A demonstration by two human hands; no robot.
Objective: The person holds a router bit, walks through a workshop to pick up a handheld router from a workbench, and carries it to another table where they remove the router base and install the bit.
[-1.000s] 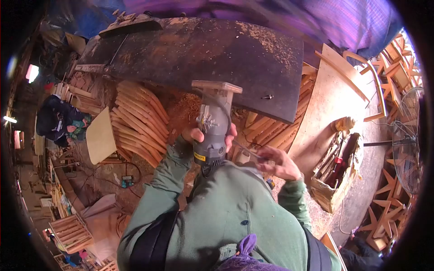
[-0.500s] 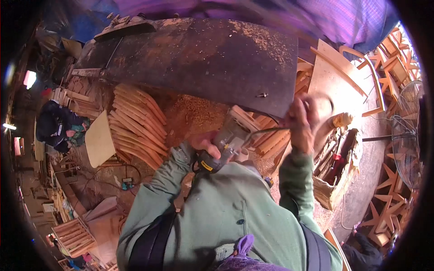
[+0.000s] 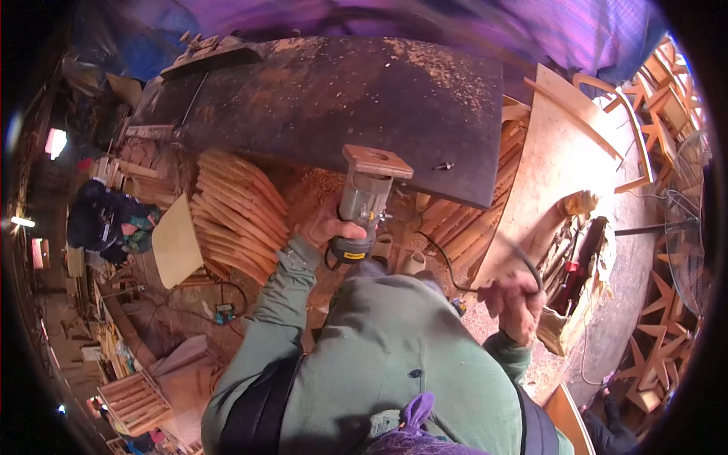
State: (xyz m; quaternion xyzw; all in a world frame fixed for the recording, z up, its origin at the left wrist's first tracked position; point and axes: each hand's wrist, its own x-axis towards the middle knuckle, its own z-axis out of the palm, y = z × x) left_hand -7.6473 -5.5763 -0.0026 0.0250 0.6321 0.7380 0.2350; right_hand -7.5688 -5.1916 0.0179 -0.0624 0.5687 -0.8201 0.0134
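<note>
A grey power tool with a flat square base plate and a yellow label, the router (image 3: 364, 199), stands upright in front of my torso with its base up. My left hand (image 3: 331, 227) is wrapped round its body from the left. To the right, my right hand (image 3: 517, 303) has its fingers closed round the dark power cord (image 3: 453, 274), which loops above and beside the hand. Beyond the router lies the dark worktable (image 3: 303, 106), with a small metal bit (image 3: 444, 166) near its front right corner.
Curved wooden pieces (image 3: 236, 212) are stacked at the left. At the right are a pale board (image 3: 542, 167), a torn box (image 3: 580, 292) with tools and a fan (image 3: 686, 235). Another person (image 3: 106, 220) sits at the far left. Sawdust lies on the worktable.
My right hand has left the router, swung up and right with the cord, then dropped lower. The router tilted, then came upright again in my left hand.
</note>
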